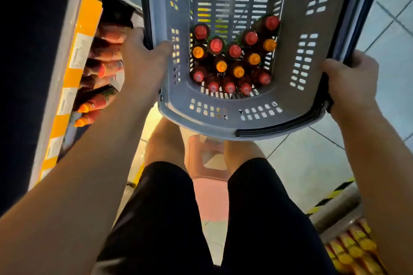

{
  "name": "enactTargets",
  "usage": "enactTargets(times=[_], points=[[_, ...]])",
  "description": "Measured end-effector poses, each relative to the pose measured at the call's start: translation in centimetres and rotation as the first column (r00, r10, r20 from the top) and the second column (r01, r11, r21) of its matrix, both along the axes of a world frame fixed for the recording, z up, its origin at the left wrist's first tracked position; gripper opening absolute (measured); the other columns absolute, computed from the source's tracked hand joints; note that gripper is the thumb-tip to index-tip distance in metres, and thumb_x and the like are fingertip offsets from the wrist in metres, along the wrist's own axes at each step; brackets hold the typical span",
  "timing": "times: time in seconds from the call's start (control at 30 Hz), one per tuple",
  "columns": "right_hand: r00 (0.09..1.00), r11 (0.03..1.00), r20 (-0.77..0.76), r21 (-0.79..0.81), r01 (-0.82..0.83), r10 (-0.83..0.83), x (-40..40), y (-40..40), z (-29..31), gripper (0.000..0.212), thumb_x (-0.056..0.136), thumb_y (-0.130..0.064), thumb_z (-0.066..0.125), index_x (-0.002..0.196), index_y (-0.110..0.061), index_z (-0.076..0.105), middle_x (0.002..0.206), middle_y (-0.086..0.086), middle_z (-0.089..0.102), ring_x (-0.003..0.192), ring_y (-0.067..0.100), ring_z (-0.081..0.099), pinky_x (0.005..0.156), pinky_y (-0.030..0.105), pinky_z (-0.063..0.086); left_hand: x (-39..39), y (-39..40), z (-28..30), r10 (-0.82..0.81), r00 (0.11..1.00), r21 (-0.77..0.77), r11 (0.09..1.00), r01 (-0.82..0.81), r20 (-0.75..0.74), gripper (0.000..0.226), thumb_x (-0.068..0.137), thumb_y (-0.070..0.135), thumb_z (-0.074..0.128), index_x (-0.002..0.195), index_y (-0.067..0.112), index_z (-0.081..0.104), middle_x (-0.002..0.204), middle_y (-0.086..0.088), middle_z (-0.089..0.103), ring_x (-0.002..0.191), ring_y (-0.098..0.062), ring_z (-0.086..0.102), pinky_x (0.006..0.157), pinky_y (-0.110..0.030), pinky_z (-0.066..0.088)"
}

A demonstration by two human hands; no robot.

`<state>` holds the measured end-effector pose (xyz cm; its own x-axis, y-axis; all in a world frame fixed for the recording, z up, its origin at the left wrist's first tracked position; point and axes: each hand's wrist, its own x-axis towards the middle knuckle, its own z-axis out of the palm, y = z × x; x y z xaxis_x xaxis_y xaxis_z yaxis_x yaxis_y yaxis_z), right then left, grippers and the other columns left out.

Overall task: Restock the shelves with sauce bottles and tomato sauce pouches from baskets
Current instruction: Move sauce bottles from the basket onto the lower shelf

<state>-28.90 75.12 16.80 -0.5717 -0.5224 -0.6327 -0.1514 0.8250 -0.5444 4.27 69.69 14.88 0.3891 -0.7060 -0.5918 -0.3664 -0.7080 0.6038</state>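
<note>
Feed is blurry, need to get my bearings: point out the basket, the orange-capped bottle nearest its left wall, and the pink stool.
basket (214,123), head view, bare near rim.
orange-capped bottle (198,52), head view, on its cap.
pink stool (209,187), head view, seat between the legs.

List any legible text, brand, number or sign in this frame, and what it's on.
None legible.
Shelf-edge tags on the yellow strip: white, blurred, unreadable.
Shelf bottles: label print smeared.
Basket bottles: only caps show, no labels.
Yellow packs at lower right: print too blurred.
Basket: no marking visible.
</note>
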Motion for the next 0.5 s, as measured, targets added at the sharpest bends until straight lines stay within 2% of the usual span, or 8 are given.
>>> enactTargets(times=[0.07,0.27,0.33,0.43,0.5], points=[[1.000,1.000,-0.003,0.001,-0.004,0.004,0.6,1.5,-0.8,0.024,0.073,-0.013,0.065,0.094,-0.020,0.073,0.090,0.001,0.077,0.082,0.018,0.077,0.076,0.043,0.065,0.6,1.6,-1.1,0.006,1.000,-0.007,1.000,-0.007,-0.014,0.040,0.071,0.030,0.069,0.105,0.008,0.068,0.101,-0.015,0.074,0.092,-0.033,0.073,0.073,-0.057,0.061],[0.998,0.999,-0.046,0.008,0.041,-0.040,3.0,4.3,-5.6,0.024,0.071,-0.015,0.068,0.093,-0.017,0.075,0.090,0.005,0.078,0.082,0.022,0.077,0.077,0.050,0.065,2.5,4.1,-6.2,-0.035,0.999,-0.009,0.999,0.035,0.001,0.051,0.070,0.040,0.065,0.107,0.006,0.066,0.101,-0.019,0.071,0.091,-0.037,0.071,0.074,-0.059,0.059],[0.996,0.998,-0.075,0.016,0.058,-0.057,3.9,5.1,-8.1,0.019,0.071,-0.014,0.068,0.089,-0.018,0.073,0.088,0.005,0.077,0.082,0.024,0.077,0.076,0.051,0.064,3.1,4.4,-8.5,-0.060,0.998,0.002,0.998,0.060,-0.003,0.046,0.071,0.039,0.066,0.106,0.009,0.066,0.098,-0.012,0.072,0.088,-0.031,0.071,0.075,-0.054,0.060],[0.995,0.998,-0.084,0.024,0.062,-0.060,4.9,5.9,-11.7,0.011,0.071,-0.013,0.068,0.079,-0.021,0.069,0.083,0.004,0.075,0.081,0.027,0.076,0.075,0.055,0.064,3.7,4.1,-11.8,-0.091,0.996,-0.008,0.996,0.091,-0.006,0.027,0.083,0.026,0.068,0.107,0.016,0.065,0.092,0.002,0.069,0.078,-0.013,0.068,0.072,-0.038,0.059],[0.996,0.998,-0.067,0.033,0.053,-0.051,4.8,5.5,-13.8,0.012,0.073,-0.013,0.069,0.083,-0.020,0.070,0.084,0.004,0.076,0.078,0.025,0.077,0.076,0.053,0.064,4.0,3.6,-14.3,-0.110,0.994,-0.017,0.994,0.110,-0.001,0.023,0.086,0.022,0.068,0.109,0.020,0.066,0.091,0.007,0.069,0.076,-0.008,0.067,0.069,-0.034,0.057]])
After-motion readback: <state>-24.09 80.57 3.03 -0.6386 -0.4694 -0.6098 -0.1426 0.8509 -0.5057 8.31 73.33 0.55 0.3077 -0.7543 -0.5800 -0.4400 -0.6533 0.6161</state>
